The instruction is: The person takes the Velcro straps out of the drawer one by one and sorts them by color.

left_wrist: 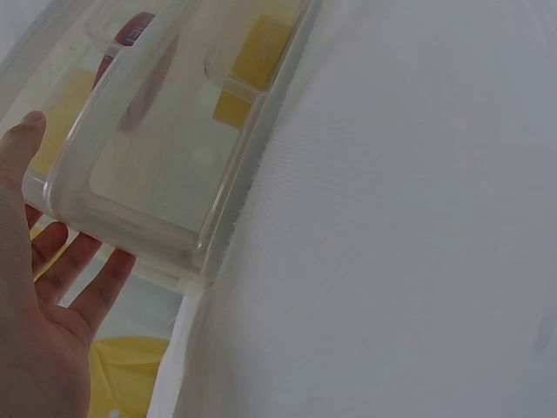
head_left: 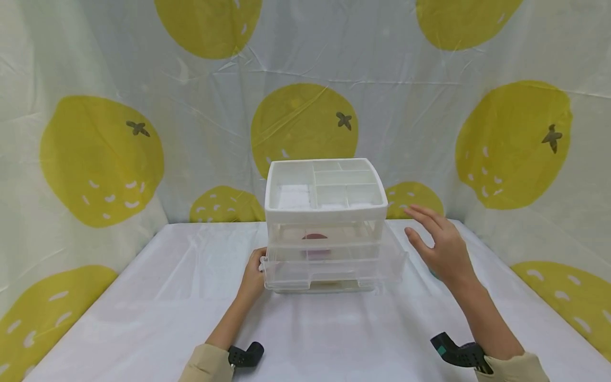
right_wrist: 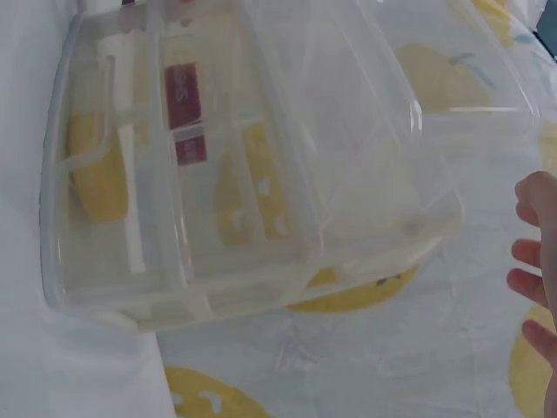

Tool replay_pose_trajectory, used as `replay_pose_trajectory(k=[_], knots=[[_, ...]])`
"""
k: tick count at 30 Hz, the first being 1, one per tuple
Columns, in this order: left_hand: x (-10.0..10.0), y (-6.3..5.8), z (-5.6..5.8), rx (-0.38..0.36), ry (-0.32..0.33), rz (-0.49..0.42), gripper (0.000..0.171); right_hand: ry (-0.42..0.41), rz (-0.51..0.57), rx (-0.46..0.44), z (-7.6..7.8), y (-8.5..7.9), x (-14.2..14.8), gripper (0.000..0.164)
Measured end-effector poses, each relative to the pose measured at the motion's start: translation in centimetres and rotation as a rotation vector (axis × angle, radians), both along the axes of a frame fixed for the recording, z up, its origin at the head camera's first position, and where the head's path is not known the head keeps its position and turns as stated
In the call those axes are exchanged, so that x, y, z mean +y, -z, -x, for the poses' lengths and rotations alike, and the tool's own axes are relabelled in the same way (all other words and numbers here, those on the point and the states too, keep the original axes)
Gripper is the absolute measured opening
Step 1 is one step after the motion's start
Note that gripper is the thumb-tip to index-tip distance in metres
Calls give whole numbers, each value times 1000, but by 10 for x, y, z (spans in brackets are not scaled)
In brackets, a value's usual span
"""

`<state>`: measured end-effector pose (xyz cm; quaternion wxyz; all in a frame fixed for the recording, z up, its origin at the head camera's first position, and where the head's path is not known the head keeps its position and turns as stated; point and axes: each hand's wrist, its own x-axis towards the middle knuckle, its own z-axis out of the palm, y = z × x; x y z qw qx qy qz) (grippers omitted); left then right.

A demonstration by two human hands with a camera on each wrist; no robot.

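A drawer unit with a white compartment tray [head_left: 326,210] on top stands mid-table. Its clear drawers hold a maroon item [right_wrist: 184,96] and, in the bottom one, a yellow item [right_wrist: 97,167]; their kinds cannot be told. One clear drawer [head_left: 334,269] juts toward me and reaches past the unit's right side. My left hand [head_left: 251,276] rests on the unit's left side; in the left wrist view its fingers [left_wrist: 106,283] look fairly straight against the plastic. To the right of the unit, my right hand [head_left: 444,254] is raised with spread fingers, apart from the drawer and holding nothing.
A white cloth covers the table [head_left: 191,260]. Behind and at both sides hangs a curtain [head_left: 205,122] with big yellow fruit prints. A small teal thing [head_left: 434,274] shows partly behind my right hand. Each wrist wears a black camera mount.
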<state>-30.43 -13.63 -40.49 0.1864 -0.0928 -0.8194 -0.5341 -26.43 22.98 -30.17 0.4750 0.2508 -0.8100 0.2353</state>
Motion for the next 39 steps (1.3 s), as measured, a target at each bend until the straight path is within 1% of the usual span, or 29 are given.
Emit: replay_pose_trajectory(k=[3,5,9,11,12,14,16,20,21,23,28,32,35,39], knots=[[-1,3,1,16,-5,15,35,-82,24,144,-4,-4,-9,37],[0,3,1,14,1,-3,36,-120,24,212,-6,-5,-16,43],[0,2,0,1,5,-9,37,-189,-13,317,-11,-4,-31,41],[-1,2,0,-9,6,-11,38,-221,-41,355,-13,-2,-39,39],[-1,2,1,-2,6,-6,37,-235,-54,370,-13,-1,-43,38],[-1,2,1,2,6,-3,37,-246,-86,386,-14,2,-50,37],[2,-6,-6,4,7,-2,36,-243,-110,400,-14,6,-54,36],[2,-6,-6,2,2,15,36,-235,-126,465,-10,15,-60,33],[2,-6,-5,1,2,17,36,-239,-121,489,-8,17,-61,32],[0,2,1,10,1,22,37,-246,-115,535,-6,20,-64,30],[0,2,1,19,5,7,37,-288,-109,654,-3,23,-69,23],[-1,3,1,5,-1,-3,38,-316,-109,746,-3,23,-73,20],[-1,3,2,-7,2,-15,39,-323,-104,795,-3,22,-75,18],[-1,3,3,-25,6,-23,38,-328,-102,835,-3,22,-77,17]])
